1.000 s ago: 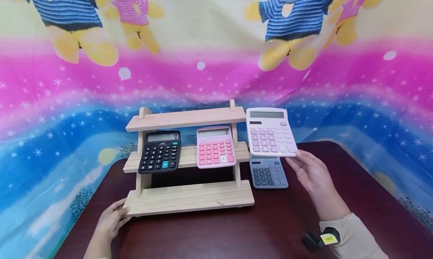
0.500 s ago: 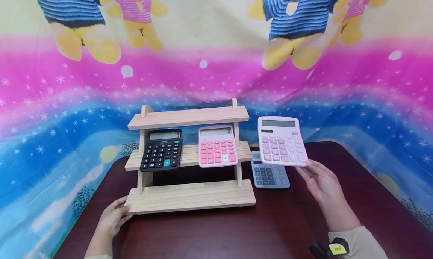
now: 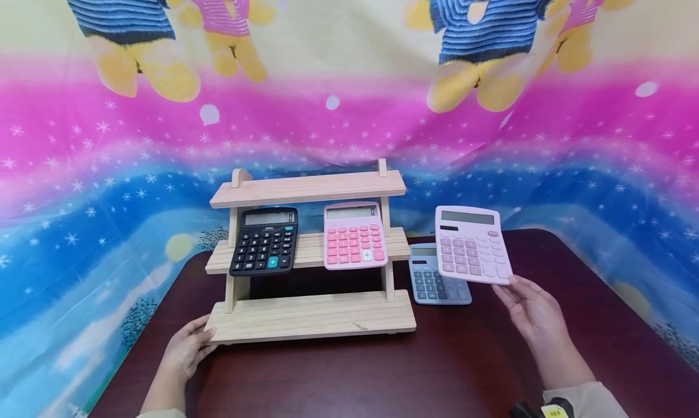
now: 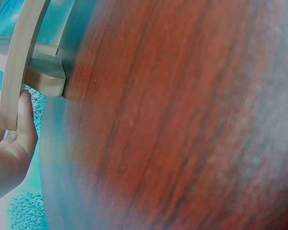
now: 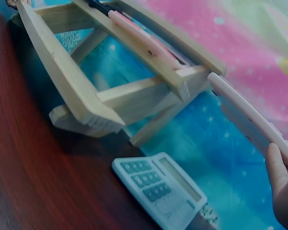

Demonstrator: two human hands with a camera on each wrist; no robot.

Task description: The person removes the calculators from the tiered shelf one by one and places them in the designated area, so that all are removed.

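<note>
1. The right hand (image 3: 537, 312) pinches the pale pink calculator (image 3: 471, 243) at its lower right corner; in the right wrist view, one finger lies against its back. The calculator is a thin, smooth slab with rounded corners and lilac and white keys, held tilted in the air right of the rack.
2. The left hand (image 3: 188, 348) grips the left end of the bottom board of the wooden rack (image 3: 311, 318), which has three straight, pale-grained tiers.
3. At the middle tier, the black calculator (image 3: 264, 243) and the pink calculator (image 3: 355, 236) stand side by side, apart, both displays reading 0.
4. The blue-grey calculator (image 3: 428, 281) lies on the glossy, dark red-brown tabletop (image 3: 355, 378), beside the rack; the held calculator hides part of it from the head view.
5. Behind hangs a creased, printed cloth (image 3: 338, 48) with bears and snowflakes.
6. Both forearms reach in from the near edge, the right one in a beige sleeve (image 3: 592, 400), its hand angled inward.
</note>
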